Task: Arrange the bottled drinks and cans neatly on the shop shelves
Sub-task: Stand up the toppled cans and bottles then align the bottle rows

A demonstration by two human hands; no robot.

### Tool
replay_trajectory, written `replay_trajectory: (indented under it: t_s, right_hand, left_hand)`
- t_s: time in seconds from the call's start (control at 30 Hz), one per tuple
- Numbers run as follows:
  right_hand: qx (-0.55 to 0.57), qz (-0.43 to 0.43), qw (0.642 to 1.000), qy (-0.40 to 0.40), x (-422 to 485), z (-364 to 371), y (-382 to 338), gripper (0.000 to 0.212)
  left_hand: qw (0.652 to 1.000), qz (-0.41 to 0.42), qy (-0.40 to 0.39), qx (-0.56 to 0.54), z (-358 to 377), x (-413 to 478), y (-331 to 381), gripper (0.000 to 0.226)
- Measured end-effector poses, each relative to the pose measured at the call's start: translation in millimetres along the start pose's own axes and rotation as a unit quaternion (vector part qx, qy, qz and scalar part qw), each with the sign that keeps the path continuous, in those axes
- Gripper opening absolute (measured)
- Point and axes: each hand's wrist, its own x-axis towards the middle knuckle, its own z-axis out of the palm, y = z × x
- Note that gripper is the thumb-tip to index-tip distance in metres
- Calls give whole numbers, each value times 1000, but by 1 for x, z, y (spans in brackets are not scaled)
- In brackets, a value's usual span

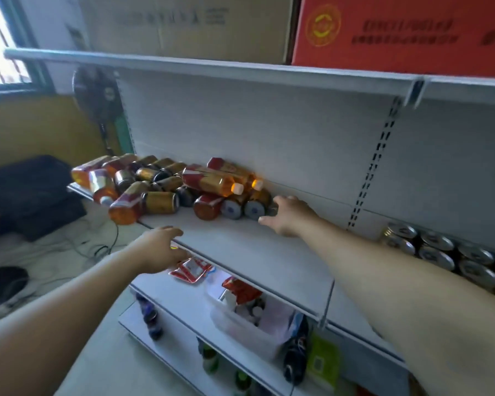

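Right grip [289, 217] is reaching in over the middle shelf [240, 242], thumb and fingers spreading around the right side of the rightmost lying can [255, 209]. From my screen I am not managing to tell whether it is clasping that can or only touching it, as blur is smearing the contact. Left grip [160, 248] is hanging released over the shelf's front edge, fingers loosely curled and carrying nothing.

I am seeing the drinks lying in a jumbled heap along the left part of this shelf, against the back panel. Two amber bottles [212, 182] with orange caps are lying on top of the heap, caps pointing right. A second can [232, 208] is lying just beside the rightmost one, and both are showing me their silver ends. More bottles and gold cans are sprawling toward the shelf's left end, with one tilted bottle [126, 208] jutting over the front edge.

In the next bay to the right, a group of upright cans [440, 251] is standing packed close together. Below, a white tub [240, 324] and some red packets [190, 270] are sitting on the lower shelf. Overhead, a brown box [183, 24] and a red box [397, 30] are sitting side by side on the top shelf.
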Motion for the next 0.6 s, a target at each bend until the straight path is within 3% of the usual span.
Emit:
replay_trajectory:
  t_s: [0.2, 0.37, 0.5, 0.6]
  right_hand:
    - [14, -50, 999, -8, 53, 19, -98, 75]
    - [14, -130, 991, -8, 106, 45, -172, 72]
    - [12, -195, 979, -52, 152, 81, -222, 63]
    - [-32, -223, 973, -58, 176, 107, -242, 68]
  left_hand:
    - [997, -51, 58, -24, -41, 50, -91, 56]
    - [990, -102, 75, -59, -54, 104, -134, 73]
    - [987, -125, 72, -66, -48, 147, -158, 78]
    - [982, -164, 47, -79, -41, 175, -169, 86]
